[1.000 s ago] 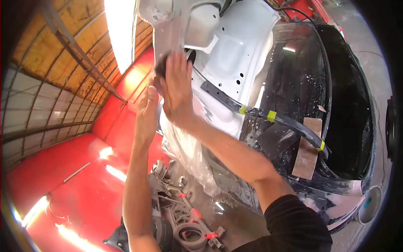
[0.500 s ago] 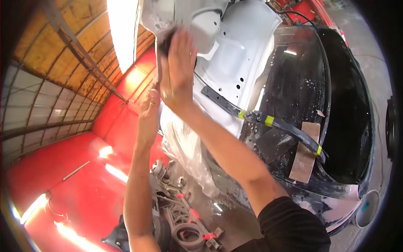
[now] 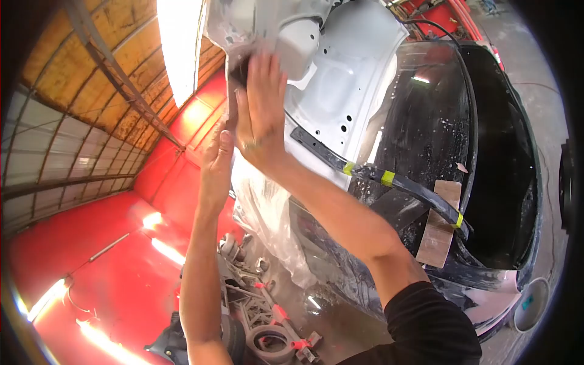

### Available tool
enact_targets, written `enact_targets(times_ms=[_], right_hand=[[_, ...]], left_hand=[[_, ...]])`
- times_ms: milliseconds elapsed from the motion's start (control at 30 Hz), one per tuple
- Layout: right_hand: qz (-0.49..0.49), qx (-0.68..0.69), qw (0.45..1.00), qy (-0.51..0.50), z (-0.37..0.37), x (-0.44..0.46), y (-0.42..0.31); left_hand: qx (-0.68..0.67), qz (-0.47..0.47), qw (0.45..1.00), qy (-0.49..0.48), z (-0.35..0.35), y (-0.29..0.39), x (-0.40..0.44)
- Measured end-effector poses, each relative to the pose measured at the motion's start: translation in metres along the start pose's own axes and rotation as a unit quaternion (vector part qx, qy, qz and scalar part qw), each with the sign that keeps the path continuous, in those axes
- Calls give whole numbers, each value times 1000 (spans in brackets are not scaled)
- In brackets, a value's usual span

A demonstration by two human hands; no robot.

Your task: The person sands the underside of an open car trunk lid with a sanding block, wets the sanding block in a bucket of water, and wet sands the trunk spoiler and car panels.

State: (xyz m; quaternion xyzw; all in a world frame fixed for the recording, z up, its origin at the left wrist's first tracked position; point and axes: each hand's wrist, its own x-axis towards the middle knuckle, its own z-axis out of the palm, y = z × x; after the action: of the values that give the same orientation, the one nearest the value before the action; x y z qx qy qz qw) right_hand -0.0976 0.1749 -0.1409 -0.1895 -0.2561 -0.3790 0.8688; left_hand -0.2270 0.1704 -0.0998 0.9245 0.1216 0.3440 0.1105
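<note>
My right hand (image 3: 261, 112) lies flat over the lower left part of a grey-white car panel (image 3: 243, 24), its fingers stretched out and close together. Beside its fingertips shows a dark patch (image 3: 241, 70); I cannot tell whether it is a pad under the hand or a shadow. Just left of and below it, my left hand (image 3: 216, 161) is at the panel's left edge, thumb towards me, with its fingers partly hidden behind that edge. Under the hands, crumpled clear plastic sheeting (image 3: 264, 213) hangs down.
To the right is a dusty black car body (image 3: 426, 109). A dark strip with yellow-green tape (image 3: 388, 177) and a brown flat board (image 3: 438, 240) lie on it. A bucket (image 3: 531, 304) stands lower right. Floor-level metal parts and a ring (image 3: 269, 342) lie below, near a red wall (image 3: 91, 243).
My right hand has slid a little down the panel, and the dark patch by its fingers has shifted with it. My left hand stays at the edge.
</note>
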Motion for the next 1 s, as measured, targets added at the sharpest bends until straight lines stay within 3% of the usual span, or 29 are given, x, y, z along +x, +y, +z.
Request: enact_targets(times_ms=[133,233,267,367,533,633,767,900,1000], right_hand=[[4,2,1000,9,5,4,2],[39,-24,996,-76,1,-58,3],[11,-33,999,-41,7,-60,12],[23,7,999,27,3,24,-7],[83,-14,996,-24,11,-39,-8],[15,12,999,37,11,-1,-1],[40,-12,998,51,7,48,-10],[56,-15,998,-27,11,-38,6],[7,18,999,34,0,38,-6]], left_hand=[[38,-4,999,31,4,-4,-5],[5,26,1000,-10,-1,-4,1],[37,7,999,13,2,0,-3],[-31,-1,1000,-1,0,-12,-2],[31,-1,999,10,-2,-10,-3],[6,2,1000,-5,-3,-4,-2],[-42,-9,999,-5,0,-10,-2],[-69,-27,997,-9,-7,-7,-1],[-60,-35,997,-38,-7,-6,1]])
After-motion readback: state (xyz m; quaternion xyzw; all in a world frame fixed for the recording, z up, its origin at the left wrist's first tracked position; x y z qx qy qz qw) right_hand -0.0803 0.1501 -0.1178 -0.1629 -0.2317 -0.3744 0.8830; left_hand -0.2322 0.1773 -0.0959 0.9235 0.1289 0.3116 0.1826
